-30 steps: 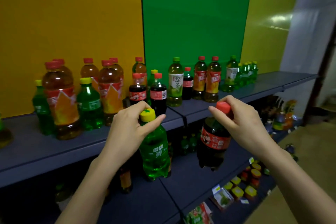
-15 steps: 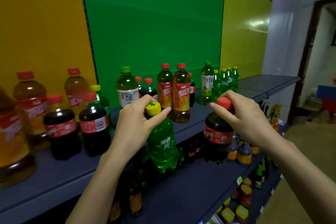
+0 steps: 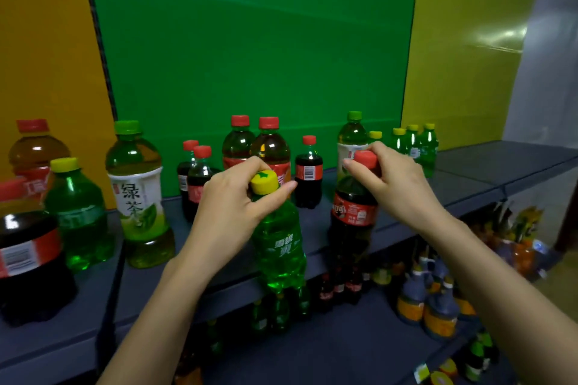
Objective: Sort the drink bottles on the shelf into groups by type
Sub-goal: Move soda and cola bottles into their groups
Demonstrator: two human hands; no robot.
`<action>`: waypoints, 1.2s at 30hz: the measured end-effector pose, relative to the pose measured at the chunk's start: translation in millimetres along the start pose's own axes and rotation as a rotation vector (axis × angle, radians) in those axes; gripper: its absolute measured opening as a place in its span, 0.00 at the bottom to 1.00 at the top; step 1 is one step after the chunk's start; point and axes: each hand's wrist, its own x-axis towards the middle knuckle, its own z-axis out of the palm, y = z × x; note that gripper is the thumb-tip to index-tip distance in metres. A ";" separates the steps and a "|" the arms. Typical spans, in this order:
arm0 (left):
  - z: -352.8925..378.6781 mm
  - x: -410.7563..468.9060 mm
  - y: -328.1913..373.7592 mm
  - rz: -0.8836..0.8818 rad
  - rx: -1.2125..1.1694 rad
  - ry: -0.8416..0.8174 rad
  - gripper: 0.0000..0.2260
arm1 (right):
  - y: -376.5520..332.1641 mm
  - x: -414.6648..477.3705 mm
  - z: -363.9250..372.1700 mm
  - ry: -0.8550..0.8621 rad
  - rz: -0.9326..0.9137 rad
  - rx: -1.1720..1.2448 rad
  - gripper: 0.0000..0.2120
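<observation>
The left grip [image 3: 231, 206] pinches the yellow cap of a green soda bottle [image 3: 280, 247], which hangs upright at the front edge of the shelf [image 3: 500, 162]. The right grip [image 3: 394, 187] is clamped on the red cap of a cola bottle [image 3: 352, 222], held upright beside it. Behind them on the shelf stand a green tea bottle [image 3: 137, 197], a small cola [image 3: 308, 175] and, farthest right, small green sodas [image 3: 419, 144].

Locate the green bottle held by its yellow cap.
Head view, centre: the green bottle hangs by its cap from the left hand, at the shelf edge, left of the cola bottle in the right hand.
</observation>
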 end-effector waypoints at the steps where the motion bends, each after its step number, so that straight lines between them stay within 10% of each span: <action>1: 6.6 2.1 2.2 -0.010 0.022 0.011 0.18 | 9.4 9.4 6.5 -0.019 -0.020 0.024 0.17; 18: 59.6 21.5 36.5 -0.163 0.382 0.133 0.18 | 51.7 109.1 104.1 -0.371 -0.116 0.233 0.17; 36: 248.4 130.8 68.0 0.028 0.266 0.029 0.19 | 302.4 67.4 -37.1 -0.455 -0.041 0.083 0.07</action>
